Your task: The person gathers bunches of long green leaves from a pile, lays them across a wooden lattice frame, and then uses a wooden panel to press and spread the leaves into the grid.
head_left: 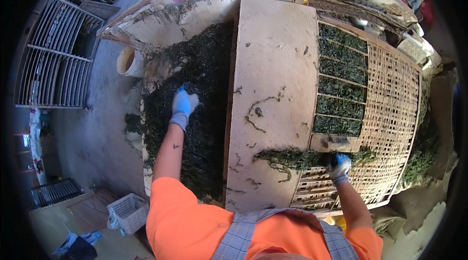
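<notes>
Reaching left hand [184, 106]: knit glove, pale grey with blue fingertips, at the dark heap; blurred, so whether the fingers are open or gripping cannot be told.
Right hand [340, 166]: similar glove, just below the end bar of the wooden frame [336, 142]; fingers bend around a small dark mass, and whether they grip it cannot be told.
Seaweed [202, 138]: wet, glossy, stringy, dark green; heaped in the trough [168, 28], packed inside the frame, trailing in a ragged strip below it.
Frame: one, long and rectangular, crossed by thin slats into five or six bands.
Lattice panel [392, 99]: one, woven-looking, with small square gaps, under and beside the frame.
Tabletop [273, 60]: pale, flat, damp board between trough and frame, scattered with loose strands.
Containers: one round pale bucket [130, 61] beside the trough; one white perforated plastic basket [130, 213] at lower left.
Room: grey, smooth, concrete-like floor [107, 128]; slatted racks [58, 55] at upper left, their number unclear.
</notes>
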{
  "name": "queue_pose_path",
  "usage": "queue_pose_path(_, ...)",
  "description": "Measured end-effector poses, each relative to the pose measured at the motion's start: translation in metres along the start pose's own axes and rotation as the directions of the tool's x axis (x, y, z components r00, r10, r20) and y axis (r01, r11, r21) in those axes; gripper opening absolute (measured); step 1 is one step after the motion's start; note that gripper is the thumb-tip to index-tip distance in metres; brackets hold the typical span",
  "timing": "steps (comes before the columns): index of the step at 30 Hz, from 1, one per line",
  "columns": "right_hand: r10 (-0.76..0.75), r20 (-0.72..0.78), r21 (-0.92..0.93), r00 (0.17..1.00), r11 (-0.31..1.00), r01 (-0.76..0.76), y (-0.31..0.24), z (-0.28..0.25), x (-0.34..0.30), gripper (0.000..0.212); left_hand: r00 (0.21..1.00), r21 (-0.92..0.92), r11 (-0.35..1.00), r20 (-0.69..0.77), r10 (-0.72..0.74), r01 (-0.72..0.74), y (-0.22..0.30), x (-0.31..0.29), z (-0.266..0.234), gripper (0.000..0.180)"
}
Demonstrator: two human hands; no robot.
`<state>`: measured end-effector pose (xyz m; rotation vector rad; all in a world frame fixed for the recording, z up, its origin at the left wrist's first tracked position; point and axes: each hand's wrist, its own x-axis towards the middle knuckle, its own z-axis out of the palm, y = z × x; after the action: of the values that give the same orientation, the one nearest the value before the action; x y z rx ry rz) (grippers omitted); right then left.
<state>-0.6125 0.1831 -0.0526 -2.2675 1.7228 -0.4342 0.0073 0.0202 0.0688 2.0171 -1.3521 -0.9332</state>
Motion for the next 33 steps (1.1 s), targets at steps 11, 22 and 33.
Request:
queue_pose_path(11,0.003,0.040,-0.153,0.999,0.988,0.003,0.030,-0.070,0.037,0.039,0.978,-0.633,0.766,-0.206,-0.032,-0.108,-0.013,0.051,0.027,0.026)
queue_pose_path(22,0.114,0.196,0.022,0.974,0.992,-0.121,-0.006,-0.105,0.052,0.031,0.355,0.638,0.248,0.043,0.934,-0.729,0.333,-0.173,-0.058,0.023)
queue_pose_path(33,-0.239,-0.434,0.901,0.869,-0.140,0.412,-0.190,-0.356,0.158,0.068,0.219,0.806,-0.027,0.192,0.957,-0.592,0.504,-0.272,-0.066,0.028)
